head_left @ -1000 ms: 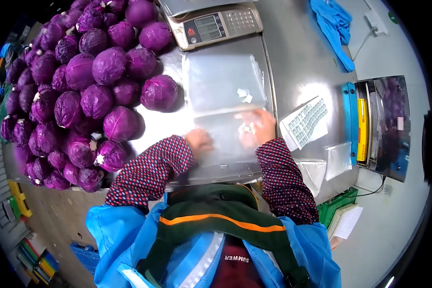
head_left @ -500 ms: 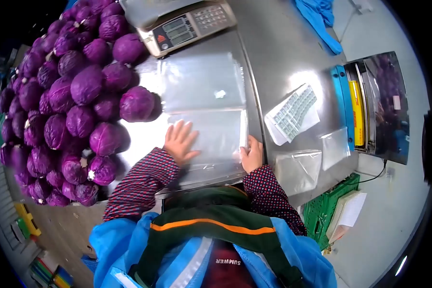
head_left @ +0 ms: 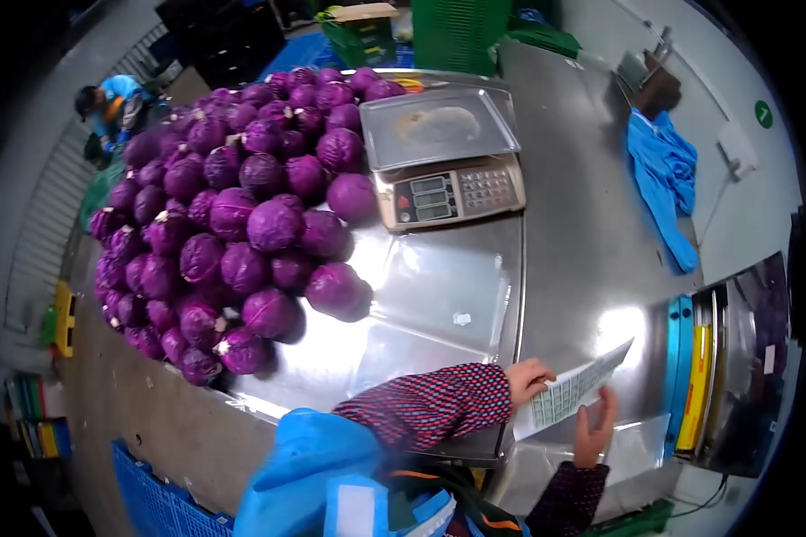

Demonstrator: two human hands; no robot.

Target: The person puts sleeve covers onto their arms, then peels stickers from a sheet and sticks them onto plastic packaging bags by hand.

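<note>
My left hand pinches the left edge of a sheet of labels, white with rows of green print, raised at a tilt over the right-hand steel table. Close by the sheet's lower right edge is my right hand, its thumb and fingers apart; whether it touches the sheet I cannot tell. Below the sheet, clear plastic bags lie on the steel. More flat clear bags are on the left table, partly covered by my left sleeve.
Purple cabbages are heaped on the left table beside a digital scale. A blue and yellow machine stands at the right edge. A blue garment hangs by the wall. Another person bends down at far left.
Both hands have left the plastic bags and moved right to the label sheet. My left hand has taken hold of it and raised it. The view has turned, showing more of the room.
</note>
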